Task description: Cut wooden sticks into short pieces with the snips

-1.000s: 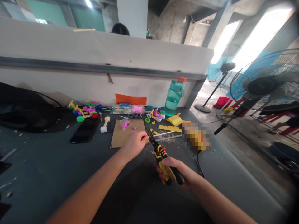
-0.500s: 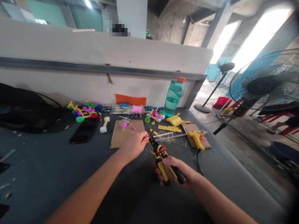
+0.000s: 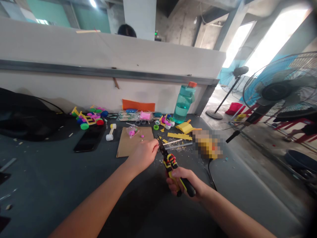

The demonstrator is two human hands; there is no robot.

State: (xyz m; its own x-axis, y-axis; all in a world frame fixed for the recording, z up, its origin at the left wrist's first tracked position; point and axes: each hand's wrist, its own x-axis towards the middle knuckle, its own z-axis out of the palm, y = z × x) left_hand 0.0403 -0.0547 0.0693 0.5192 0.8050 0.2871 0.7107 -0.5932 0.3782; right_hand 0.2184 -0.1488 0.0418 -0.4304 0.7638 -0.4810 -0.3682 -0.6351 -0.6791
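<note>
My right hand (image 3: 183, 181) is wrapped around the yellow-and-black handles of a pair of pliers (image 3: 170, 163), whose dark jaws point up and away to the left. Close beside those jaws, my left hand (image 3: 145, 152) is closed in a pinch; whatever lies between its fingertips is too small or hidden to make out. Under the left hand is a brown cardboard sheet (image 3: 126, 142) with a small pink piece (image 3: 142, 136) on it. Just beyond the jaws lie a pale thin stick (image 3: 173, 142), a yellow strip (image 3: 179, 136) and scattered crumbs.
A teal water bottle (image 3: 182, 105) stands near the partition (image 3: 99, 86). Colourful toy cars (image 3: 91, 119) and a black phone (image 3: 89, 140) lie to the left. At right sit a pixelated yellow object (image 3: 208, 145) with a black cord and, beyond the table, a large fan (image 3: 277, 91).
The plier handles look slightly closer together. My left hand has shifted a little to the right, staying beside the jaws. Objects on the table keep their places.
</note>
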